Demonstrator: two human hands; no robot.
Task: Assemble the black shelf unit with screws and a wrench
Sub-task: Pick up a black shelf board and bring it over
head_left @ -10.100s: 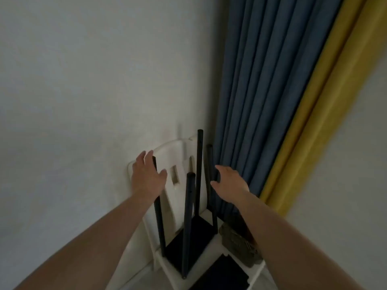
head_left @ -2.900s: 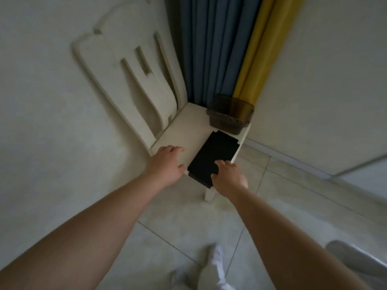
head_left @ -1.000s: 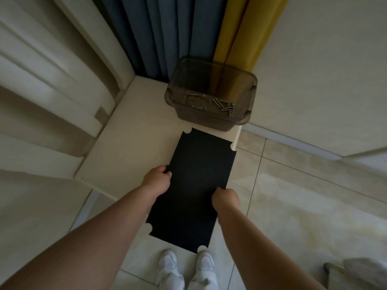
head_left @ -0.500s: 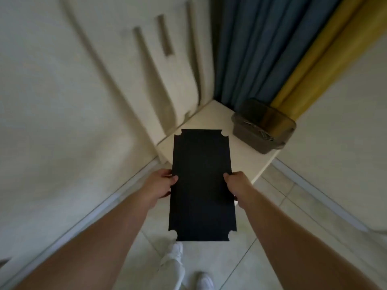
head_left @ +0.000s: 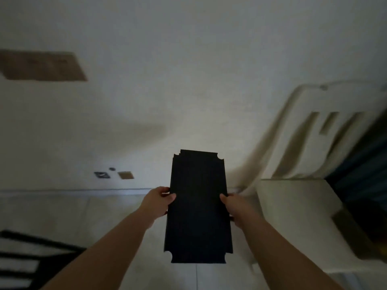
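A black shelf board (head_left: 198,206) with notched corners is held flat in the air at the centre of the view, long side pointing away from me. My left hand (head_left: 158,200) grips its left edge, thumb on top. My right hand (head_left: 234,206) grips its right edge the same way. At the lower left lies part of the black shelf frame (head_left: 25,254) on the floor, blurred. The brown screw box (head_left: 351,229) sits on the chair at the right, blurred. No wrench is in view.
A cream chair (head_left: 293,197) stands at the right against the wall, with a blue curtain (head_left: 364,164) behind it. A pale wall (head_left: 188,70) fills the top, with small plates (head_left: 114,175) low on it. Tiled floor (head_left: 83,216) lies below.
My view and both hands have swung left, carrying the black board away from over the chair seat. The chair now sits at the right and the shelf frame shows at the lower left.
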